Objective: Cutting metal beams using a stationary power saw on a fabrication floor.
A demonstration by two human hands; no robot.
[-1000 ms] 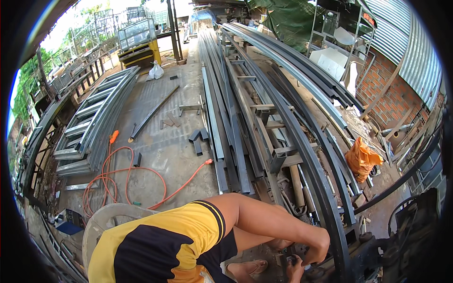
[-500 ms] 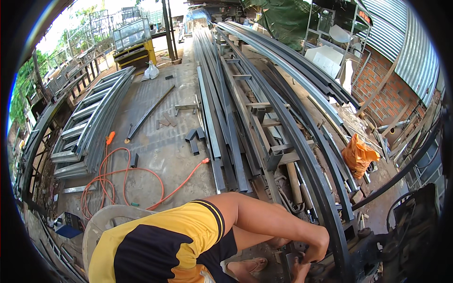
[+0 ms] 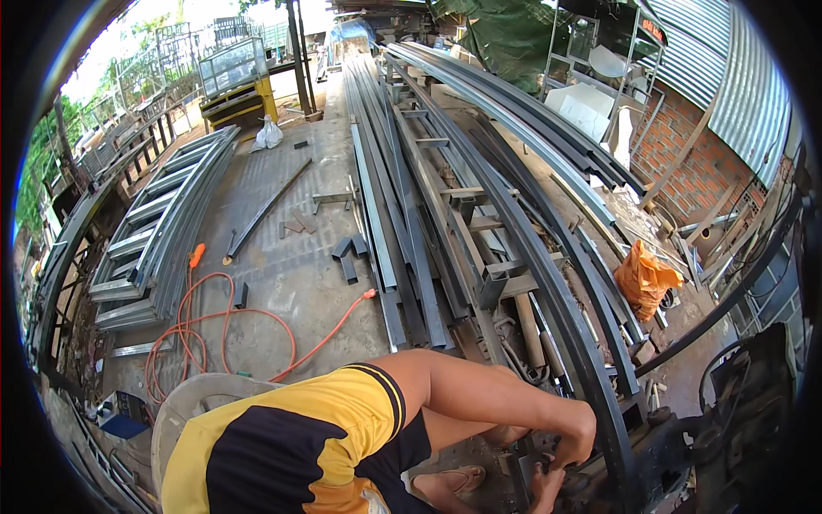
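Note:
My left arm, in a yellow and black sleeve, reaches across the bottom of the picture and bends down at the lower right. My left hand (image 3: 556, 460) is curled over a small dark thing that I cannot make out. Just below it, fingers bent, my right hand (image 3: 545, 489) meets the same spot from the lower edge. Beside both hands, to their left, a dark metal piece (image 3: 519, 476) stands near my sandalled foot (image 3: 458, 481). Shadow and overlapping fingers hide most of what is gripped. A long dark steel tube (image 3: 599, 403) curves past on the right.
Long steel tubes (image 3: 402, 214) and a welded frame (image 3: 467, 201) run away ahead. At left lie stacked ladder-like frames (image 3: 163, 223) and an orange cable (image 3: 227, 321). An orange bag (image 3: 646, 281) sits at right, near dark machinery (image 3: 741, 428). A plastic chair (image 3: 184, 407) is behind me.
The whole view has shifted slightly, so the surroundings sit a little farther left. Both hands stay together at the same place, with only a small shift of the fingers.

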